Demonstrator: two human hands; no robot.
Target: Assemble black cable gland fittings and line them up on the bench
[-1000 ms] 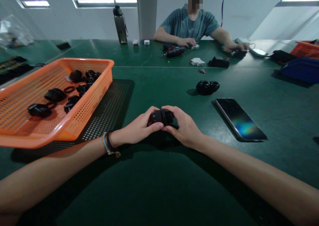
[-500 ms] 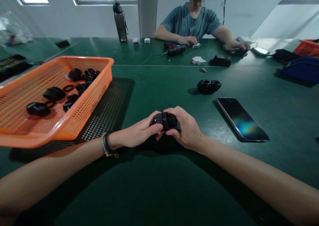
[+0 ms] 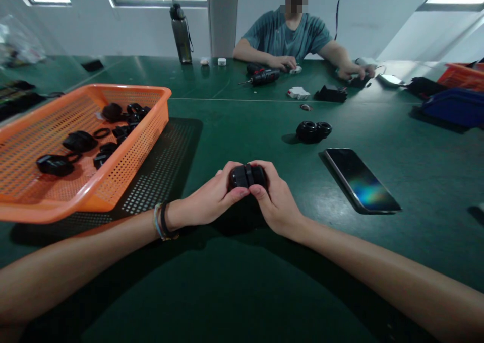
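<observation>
Between both hands, just above the green table (image 3: 234,282), is a black plastic fitting (image 3: 247,177) made of two rounded, ribbed parts set end to end. My left hand (image 3: 212,197) grips its left part, thumb along the near side. Around the right part my right hand (image 3: 280,202) is closed, and the two thumb tips almost meet at the seam. Fingers beneath the fitting are largely hidden. Beyond my right hand, a pair of black round fittings (image 3: 313,131) rests on the table. A phone (image 3: 361,179) lies to their near right.
An orange perforated basket (image 3: 86,194) on the left holds several black fittings (image 3: 79,140). Across the table a person (image 3: 287,38) handles small parts beside a power drill (image 3: 264,76). A dark bottle (image 3: 181,36) stands at the back; a blue bin (image 3: 454,106) sits at far right.
My left hand has wrapped further round the left part, and both thumbs have come together at the seam. The whole view has shifted slightly.
</observation>
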